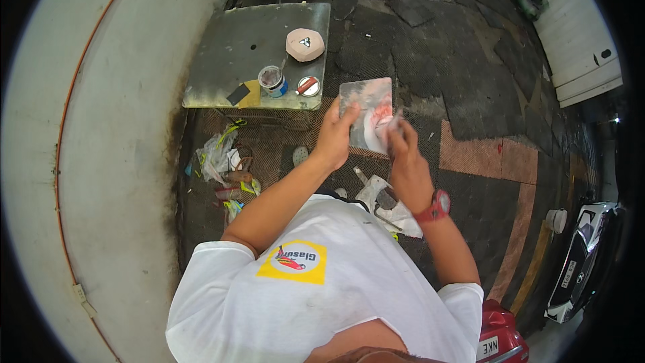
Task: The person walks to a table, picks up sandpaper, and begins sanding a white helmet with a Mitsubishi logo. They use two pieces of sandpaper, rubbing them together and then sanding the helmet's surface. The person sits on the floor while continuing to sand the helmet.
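Observation:
My left hand (333, 136) grips the left edge of a flat, greyish mixing board (355, 133), its thumb lying over the top face. White body filler (372, 138) with streaks of red paste (384, 111) is smeared on the board's right half. Against that filler, my right hand (409, 164) holds a thin spreader (397, 120); motion blur hides its exact shape. Beyond the board, on a low table (227, 50), stand an open can of filler (272, 81) with a tool handle sticking out and a round lid (308, 86) bearing a red tube (307, 85).
A pinkish cover with a Mitsubishi emblem (305, 45), yellow sandpaper (253, 95) and a dark block (238, 95) lie on the table. Plastic litter (219, 156) and a white cloth (403, 219) lie on the matted floor. A wall (121, 136) runs left; car bumpers (579, 262) stand right.

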A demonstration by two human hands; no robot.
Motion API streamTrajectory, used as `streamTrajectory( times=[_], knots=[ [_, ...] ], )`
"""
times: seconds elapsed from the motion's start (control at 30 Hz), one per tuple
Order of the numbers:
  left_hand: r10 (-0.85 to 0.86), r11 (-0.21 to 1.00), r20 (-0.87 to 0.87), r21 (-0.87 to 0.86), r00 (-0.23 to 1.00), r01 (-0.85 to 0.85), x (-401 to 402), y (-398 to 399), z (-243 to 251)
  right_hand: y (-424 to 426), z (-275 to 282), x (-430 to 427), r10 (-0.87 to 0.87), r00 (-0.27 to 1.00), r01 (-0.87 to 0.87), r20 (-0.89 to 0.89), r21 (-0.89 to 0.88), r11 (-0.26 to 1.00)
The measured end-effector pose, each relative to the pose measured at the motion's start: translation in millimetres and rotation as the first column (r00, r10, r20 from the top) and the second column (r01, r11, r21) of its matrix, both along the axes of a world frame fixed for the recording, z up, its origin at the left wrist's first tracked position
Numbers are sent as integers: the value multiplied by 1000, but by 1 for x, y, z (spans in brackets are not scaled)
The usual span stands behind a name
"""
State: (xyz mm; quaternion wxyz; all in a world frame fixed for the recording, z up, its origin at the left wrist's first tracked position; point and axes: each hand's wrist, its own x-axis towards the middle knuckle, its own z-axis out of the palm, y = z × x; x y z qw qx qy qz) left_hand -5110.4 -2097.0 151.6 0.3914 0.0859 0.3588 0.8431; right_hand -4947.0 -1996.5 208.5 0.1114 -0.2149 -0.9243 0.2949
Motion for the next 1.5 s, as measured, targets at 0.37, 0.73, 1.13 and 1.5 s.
streamTrajectory(
  times=[0.37, 0.73, 1.13, 1.5],
  knots=[
    [146, 972, -240, -146, 960, -185, -8, -4, -14, 21, -16, 4, 16, 1000, -19, 11, 308, 951],
    [178, 910, -453, -262, 874, -321, -19, -17, -2, 0, 15, 9, 239, 965, -263, 111, 459, 848],
    [-177, 980, -60, -101, 982, 171, 5, -10, 6, 33, -18, 7, -50, 997, 52, -54, 38, 998],
    [147, 967, -220, -174, 964, -187, -7, -2, 5, 12, -20, 13, -242, 959, -67, -149, -946, 318]
  ],
)
